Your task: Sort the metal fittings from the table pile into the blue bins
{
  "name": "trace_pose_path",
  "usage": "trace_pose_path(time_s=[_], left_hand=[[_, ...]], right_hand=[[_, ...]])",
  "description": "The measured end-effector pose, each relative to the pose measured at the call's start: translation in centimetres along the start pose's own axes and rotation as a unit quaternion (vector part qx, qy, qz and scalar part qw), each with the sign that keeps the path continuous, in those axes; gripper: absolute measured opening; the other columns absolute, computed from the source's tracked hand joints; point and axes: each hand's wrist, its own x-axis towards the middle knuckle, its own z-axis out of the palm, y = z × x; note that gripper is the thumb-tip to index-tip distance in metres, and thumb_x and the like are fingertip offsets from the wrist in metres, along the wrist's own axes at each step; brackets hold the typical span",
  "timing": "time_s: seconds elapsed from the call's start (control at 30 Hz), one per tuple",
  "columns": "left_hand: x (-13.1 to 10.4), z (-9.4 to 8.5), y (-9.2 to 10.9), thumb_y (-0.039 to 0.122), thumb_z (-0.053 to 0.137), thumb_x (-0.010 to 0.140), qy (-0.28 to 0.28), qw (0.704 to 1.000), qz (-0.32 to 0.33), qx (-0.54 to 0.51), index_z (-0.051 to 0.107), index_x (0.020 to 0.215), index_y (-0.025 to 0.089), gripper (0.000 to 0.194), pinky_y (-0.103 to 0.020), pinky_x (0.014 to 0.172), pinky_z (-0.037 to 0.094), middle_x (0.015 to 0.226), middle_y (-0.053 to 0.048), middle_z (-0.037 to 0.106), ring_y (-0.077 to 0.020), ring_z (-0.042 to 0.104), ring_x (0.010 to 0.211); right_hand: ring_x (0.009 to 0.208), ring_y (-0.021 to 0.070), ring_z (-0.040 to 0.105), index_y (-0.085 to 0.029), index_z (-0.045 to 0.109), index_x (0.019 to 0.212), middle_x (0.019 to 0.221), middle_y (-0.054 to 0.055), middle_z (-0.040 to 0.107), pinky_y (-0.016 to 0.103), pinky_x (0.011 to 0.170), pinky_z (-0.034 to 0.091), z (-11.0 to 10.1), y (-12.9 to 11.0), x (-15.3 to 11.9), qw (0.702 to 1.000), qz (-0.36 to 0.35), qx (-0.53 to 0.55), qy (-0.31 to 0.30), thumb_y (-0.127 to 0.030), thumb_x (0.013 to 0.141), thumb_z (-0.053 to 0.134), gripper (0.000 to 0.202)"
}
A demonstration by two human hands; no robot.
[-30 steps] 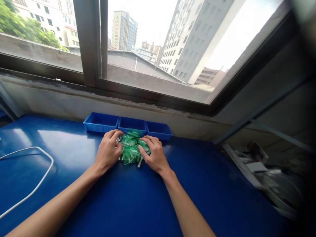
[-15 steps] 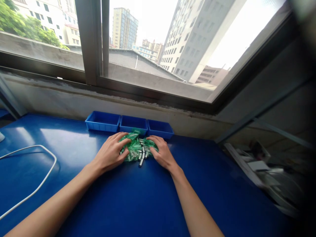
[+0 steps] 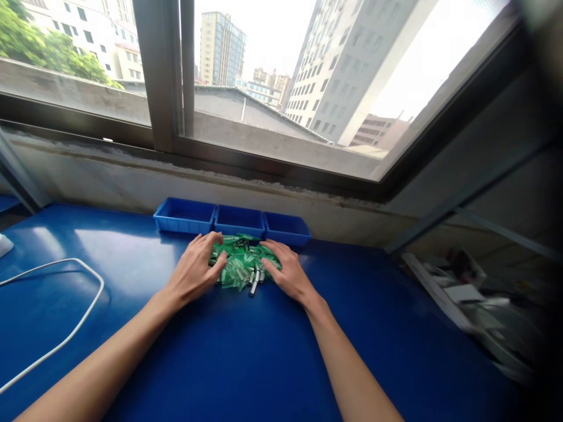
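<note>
Many green pieces [image 3: 240, 266] lie between left hand [image 3: 194, 266] and right hand [image 3: 291, 271].

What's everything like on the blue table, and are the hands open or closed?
Left hand: open, fingers curved
Right hand: open, fingers curved
Green film pieces: loosely heaped
Three blue bins: upright, open-topped, in a row
White cable: bent
Blue table: shiny
</note>
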Motion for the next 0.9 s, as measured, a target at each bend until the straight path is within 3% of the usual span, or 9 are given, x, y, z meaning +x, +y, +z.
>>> trace_pose_path(time_s=[0.1, 0.2, 0.3, 0.4, 0.53, 0.77, 0.83, 0.9], left_hand=[[0.1, 0.0, 0.1, 0.035, 0.047, 0.099, 0.027, 1.0, 0.009, 0.004, 0.053, 0.121, 0.022, 0.027, -0.049, 0.114, 0.036, 0.126, -0.009, 0.066, -0.0281, 0.056, 0.127], [0.3, -0.2, 0.3, 0.029, 0.049, 0.098, 0.099, 0.994, 0.039, 0.018, 0.059, 0.111, 0.02, 0.019, -0.042, 0.108, 0.041, 0.121, -0.01, 0.066, -0.0277, 0.053, 0.126], [0.3, -0.2, 0.5, 0.026, 0.051, 0.096, 0.134, 0.988, 0.059, 0.039, 0.06, 0.09, 0.019, 0.013, -0.034, 0.088, 0.046, 0.094, -0.007, 0.066, -0.0225, 0.059, 0.094], [0.0, 0.2, 0.6, 0.026, 0.05, 0.096, 0.12, 0.989, 0.056, 0.063, 0.045, 0.064, 0.021, 0.033, -0.03, 0.065, 0.037, 0.064, 0.0, 0.052, -0.0153, 0.048, 0.062], [-0.2, 0.7, 0.3, 0.028, 0.052, 0.095, 0.101, 0.992, 0.029, 0.076, 0.036, 0.055, 0.019, 0.043, -0.03, 0.058, 0.026, 0.053, 0.003, 0.043, -0.0113, 0.037, 0.05], [-0.1, 0.6, -0.2, 0.03, 0.052, 0.093, 0.093, 0.995, -0.019, 0.018, 0.036, 0.053, 0.018, 0.044, -0.028, 0.056, 0.024, 0.05, 0.004, 0.038, -0.0092, 0.035, 0.047], [0.0, 0.6, -0.2, 0.03, 0.052, 0.093, 0.094, 0.995, -0.023, 0.014, 0.036, 0.053, 0.018, 0.044, -0.027, 0.056, 0.024, 0.05, 0.005, 0.037, -0.009, 0.034, 0.047], [0.0, 0.7, -0.2, 0.03, 0.052, 0.093, 0.098, 0.995, -0.025, 0.013, 0.035, 0.053, 0.018, 0.045, -0.027, 0.056, 0.024, 0.05, 0.005, 0.036, -0.0088, 0.034, 0.047]], right_hand=[[0.135, 0.0302, 0.053, -0.028, 0.063, 0.131, 0.14, 0.007, 0.063, 0.052, 0.113, 0.034, -0.4, -0.4, 0.0, 0.999, -0.02, -0.011, 0.041, -0.037, 0.095, 0.058, 0.037], [0.113, 0.0261, 0.064, -0.023, 0.069, 0.111, 0.116, 0.008, 0.073, 0.043, 0.102, 0.042, -0.6, -0.9, 0.1, 0.991, -0.051, 0.003, 0.127, -0.033, 0.096, 0.057, 0.021], [0.077, 0.0191, 0.061, -0.021, 0.06, 0.077, 0.079, 0.004, 0.066, 0.033, 0.077, 0.045, -0.5, -1.5, 0.1, 0.983, -0.06, 0.016, 0.175, -0.032, 0.098, 0.052, 0.026], [0.056, 0.0134, 0.045, -0.021, 0.04, 0.059, 0.058, -0.002, 0.046, 0.03, 0.06, 0.034, -0.1, -1.8, 0.0, 0.986, -0.067, 0.004, 0.153, -0.033, 0.098, 0.051, 0.042], [0.049, 0.0098, 0.036, -0.02, 0.031, 0.055, 0.052, -0.004, 0.038, 0.029, 0.056, 0.026, 0.5, -1.7, -0.1, 0.992, -0.074, 0.0, 0.106, -0.032, 0.096, 0.054, 0.048], [0.047, 0.0083, 0.035, -0.019, 0.031, 0.054, 0.049, -0.005, 0.036, 0.028, 0.054, 0.025, 0.8, -1.7, 0.0, 0.994, -0.07, -0.003, 0.086, -0.03, 0.094, 0.056, 0.049], [0.047, 0.0079, 0.035, -0.018, 0.034, 0.052, 0.049, -0.004, 0.037, 0.028, 0.054, 0.026, -0.2, -2.1, -0.1, 0.991, -0.079, 0.0, 0.108, -0.03, 0.094, 0.057, 0.05], [0.052, 0.0087, 0.043, -0.017, 0.047, 0.056, 0.056, -0.003, 0.047, 0.025, 0.055, 0.034, -1.7, -2.6, -0.2, 0.981, -0.071, 0.012, 0.18, -0.034, 0.095, 0.06, 0.044]])
